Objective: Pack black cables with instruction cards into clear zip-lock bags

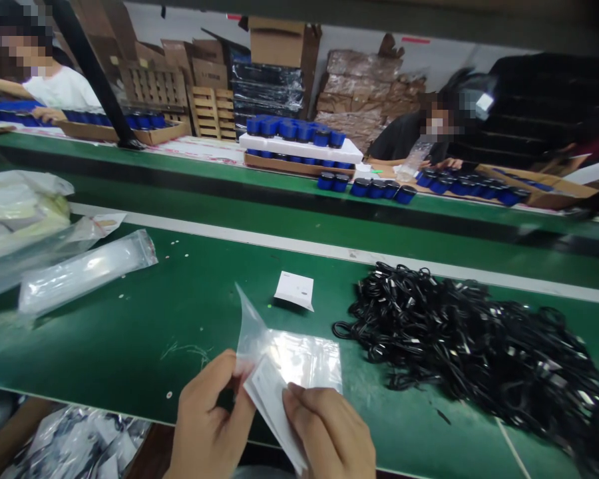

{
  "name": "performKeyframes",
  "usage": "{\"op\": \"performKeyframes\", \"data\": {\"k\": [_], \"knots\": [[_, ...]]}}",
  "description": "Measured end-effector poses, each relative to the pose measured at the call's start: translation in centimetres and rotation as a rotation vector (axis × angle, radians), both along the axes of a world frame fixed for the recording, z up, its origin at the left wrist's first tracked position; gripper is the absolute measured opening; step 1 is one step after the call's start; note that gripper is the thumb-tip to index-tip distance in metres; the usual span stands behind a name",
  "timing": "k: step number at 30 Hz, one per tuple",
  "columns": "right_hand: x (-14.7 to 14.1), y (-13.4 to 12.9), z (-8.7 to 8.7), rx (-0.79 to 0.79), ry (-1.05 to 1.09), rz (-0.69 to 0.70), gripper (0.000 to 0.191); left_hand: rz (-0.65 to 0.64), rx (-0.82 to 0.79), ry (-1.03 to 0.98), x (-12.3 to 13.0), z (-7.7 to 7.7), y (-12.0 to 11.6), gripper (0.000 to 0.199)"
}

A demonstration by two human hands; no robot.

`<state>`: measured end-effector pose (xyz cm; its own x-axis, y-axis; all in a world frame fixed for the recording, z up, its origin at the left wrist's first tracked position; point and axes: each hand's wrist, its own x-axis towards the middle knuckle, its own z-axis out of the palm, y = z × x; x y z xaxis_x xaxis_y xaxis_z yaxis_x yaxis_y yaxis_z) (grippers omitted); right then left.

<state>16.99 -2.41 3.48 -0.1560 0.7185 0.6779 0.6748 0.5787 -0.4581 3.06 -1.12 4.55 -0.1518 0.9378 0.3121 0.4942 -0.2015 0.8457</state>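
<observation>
Pinching a clear plastic bag (299,359), the left hand (212,416) and right hand (327,432) hold tight grips close together.

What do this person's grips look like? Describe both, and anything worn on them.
Both are bare hands: the left grip and the right grip wear no gloves, and no ring, watch or bracelet shows. No tape or markings show on them. The view cuts off at the wrists, so no sleeves show.
</observation>
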Motion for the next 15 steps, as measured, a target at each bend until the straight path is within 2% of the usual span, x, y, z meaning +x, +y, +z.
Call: {"op": "performKeyframes", "data": {"k": [3,6,8,12,15], "knots": [[0.8,0.1,0.0,-0.066,-0.167,-0.018,0.021,-0.051,0.16,0.224,-0.2,-0.2,0.1,0.024],[0.9,0.0,0.2,-0.162,-0.267,-0.011,0.021,-0.083,0.269,0.352,-0.1,-0.5,0.2,0.028],[0.9,0.0,0.3,-0.206,-0.26,0.001,0.02,-0.104,0.302,0.408,0.1,-0.7,0.2,0.027],[0.9,0.4,0.5,-0.302,-0.228,-0.011,0.018,-0.267,0.39,0.521,0.2,-1.3,0.0,0.022],[1.3,0.5,0.8,-0.423,-0.108,0.128,0.023,-0.31,0.369,0.55,-0.2,-1.7,-0.1,0.02]]}}
